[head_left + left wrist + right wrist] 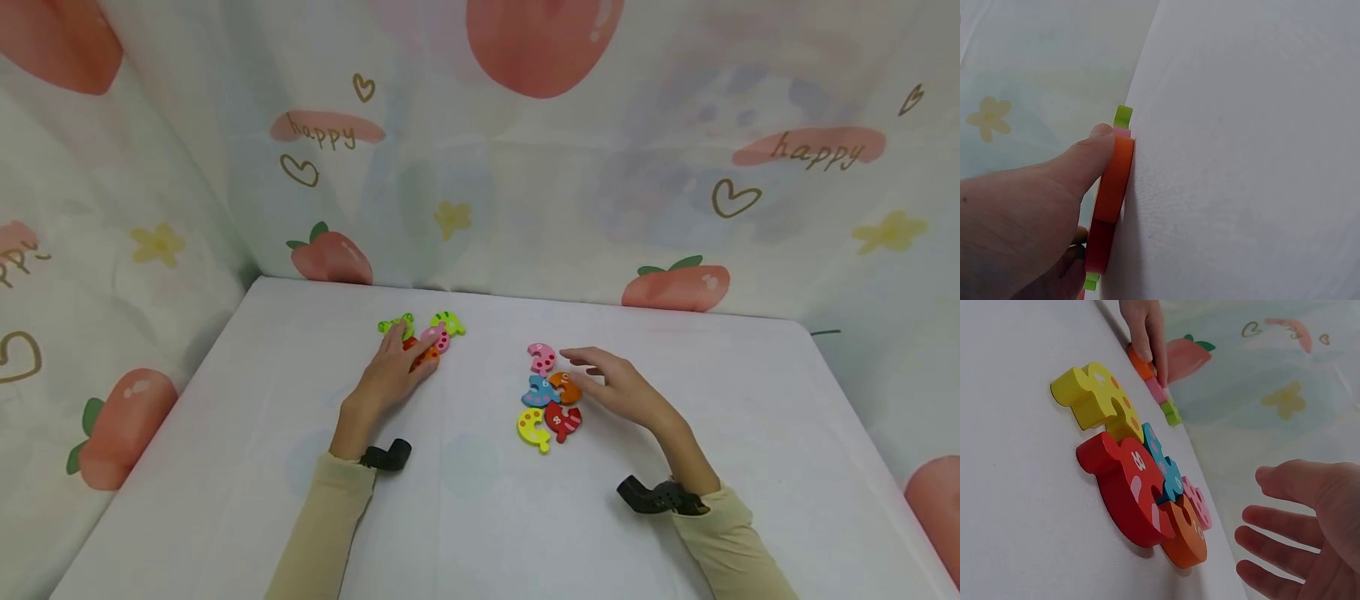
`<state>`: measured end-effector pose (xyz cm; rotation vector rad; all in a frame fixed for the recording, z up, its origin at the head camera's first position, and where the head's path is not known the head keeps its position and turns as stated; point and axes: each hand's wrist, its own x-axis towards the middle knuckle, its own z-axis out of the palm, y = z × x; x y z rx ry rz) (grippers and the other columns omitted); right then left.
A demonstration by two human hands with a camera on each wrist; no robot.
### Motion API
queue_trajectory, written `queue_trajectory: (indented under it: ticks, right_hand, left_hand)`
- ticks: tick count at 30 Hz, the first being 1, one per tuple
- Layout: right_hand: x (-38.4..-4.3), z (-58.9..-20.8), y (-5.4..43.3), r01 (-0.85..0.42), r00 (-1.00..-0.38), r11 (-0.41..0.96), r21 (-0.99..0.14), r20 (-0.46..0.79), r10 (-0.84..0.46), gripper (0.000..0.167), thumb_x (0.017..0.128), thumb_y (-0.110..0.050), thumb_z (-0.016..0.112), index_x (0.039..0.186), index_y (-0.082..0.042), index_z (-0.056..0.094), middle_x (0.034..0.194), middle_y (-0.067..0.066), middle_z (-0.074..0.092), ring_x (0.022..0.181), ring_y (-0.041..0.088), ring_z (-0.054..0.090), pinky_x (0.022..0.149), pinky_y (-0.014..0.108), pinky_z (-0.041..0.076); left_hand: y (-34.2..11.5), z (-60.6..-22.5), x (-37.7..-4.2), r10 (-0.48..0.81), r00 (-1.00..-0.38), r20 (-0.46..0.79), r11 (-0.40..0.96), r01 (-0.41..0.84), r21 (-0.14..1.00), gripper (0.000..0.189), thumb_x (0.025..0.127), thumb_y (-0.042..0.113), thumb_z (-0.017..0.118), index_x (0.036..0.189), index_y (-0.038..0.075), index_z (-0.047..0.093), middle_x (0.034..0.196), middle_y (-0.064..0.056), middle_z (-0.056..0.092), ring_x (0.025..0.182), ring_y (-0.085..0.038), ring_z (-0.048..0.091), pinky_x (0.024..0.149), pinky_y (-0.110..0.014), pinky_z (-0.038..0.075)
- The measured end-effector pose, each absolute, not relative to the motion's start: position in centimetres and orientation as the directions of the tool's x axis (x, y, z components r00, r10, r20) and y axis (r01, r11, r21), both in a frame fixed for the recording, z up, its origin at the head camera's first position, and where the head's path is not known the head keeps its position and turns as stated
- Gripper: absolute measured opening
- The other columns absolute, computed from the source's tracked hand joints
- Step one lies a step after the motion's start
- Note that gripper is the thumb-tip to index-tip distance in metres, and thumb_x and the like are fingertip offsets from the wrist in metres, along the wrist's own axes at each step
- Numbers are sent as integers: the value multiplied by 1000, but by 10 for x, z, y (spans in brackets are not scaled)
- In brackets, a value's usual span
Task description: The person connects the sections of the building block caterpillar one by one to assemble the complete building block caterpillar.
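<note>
Fingers of my left hand [385, 373] rest on a cluster of puzzle pieces at the table's back left. A green piece [450, 322], a pink piece [441, 340], an orange piece [1116, 181], a red piece [1099, 247] and another green piece [387, 327] show around the fingers, partly covered. My right hand [628, 390] hovers beside a second cluster with loosely bent fingers, holding nothing. That cluster has a pink spotted piece [542, 357], a blue piece [537, 392], an orange piece [1185, 534], a yellow piece [1100, 397] and a red numbered piece [1132, 490].
A white cloth covers the table [465, 517]. Behind it and at the left hangs a curtain [525, 192] printed with fruit, hearts and flowers. Black wrist cameras sit on the left wrist [386, 455] and the right wrist [660, 497].
</note>
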<state>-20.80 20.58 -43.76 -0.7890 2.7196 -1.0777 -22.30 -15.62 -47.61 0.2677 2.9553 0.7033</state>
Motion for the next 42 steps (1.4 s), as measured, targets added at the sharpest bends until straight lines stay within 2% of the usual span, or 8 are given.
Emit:
queue_trajectory:
  ticks: [21,27,30,35,38,42]
  right_hand:
    - [-208,-446,201,-435,-853,611,-662,86,-515,43,93,-10,62,134,2,53,132,21,59,118,37,58,96,53,52]
    - [-205,-445,194,-413,-872,649,-639,72,-484,46,91,-10,66,134,-1,53,132,19,58,119,36,57,97,52,52]
    - [-200,-448,183,-442,-866,690,-573,70,-496,42,88,-14,70,127,-2,59,129,17,60,119,35,57,96,50,52]
    - [-189,-456,164,-509,-845,755,-415,74,-529,23,86,-22,73,104,-7,72,119,11,64,111,28,60,92,42,56]
    - [-185,-459,156,-508,-852,761,-405,105,-513,15,85,-19,74,94,-7,74,116,9,65,109,26,59,92,40,56]
    - [-182,-460,148,-525,-841,724,-447,141,-523,12,86,-16,73,91,-5,75,116,10,66,111,28,59,96,43,53]
  left_hand:
    - [-158,-477,-222,203,-978,-53,871,155,467,54,98,43,53,148,29,40,162,-20,10,151,-37,8,116,-60,27]
    - [-157,-476,-223,198,-979,-43,877,158,454,55,97,43,53,149,29,39,162,-19,11,151,-37,9,116,-60,28]
    - [-157,-477,-222,196,-980,-45,879,155,451,56,97,43,54,149,29,39,161,-19,12,151,-37,10,115,-60,29]
    - [-157,-479,-223,198,-979,-53,884,156,440,56,97,44,54,149,30,38,162,-19,12,151,-37,10,114,-59,31]
    - [-157,-479,-224,198,-979,-42,883,160,441,56,97,44,53,149,31,39,161,-18,12,151,-36,10,114,-59,32]
    - [-158,-479,-225,190,-981,-44,891,153,428,56,97,45,53,149,32,38,162,-18,12,151,-36,11,113,-58,34]
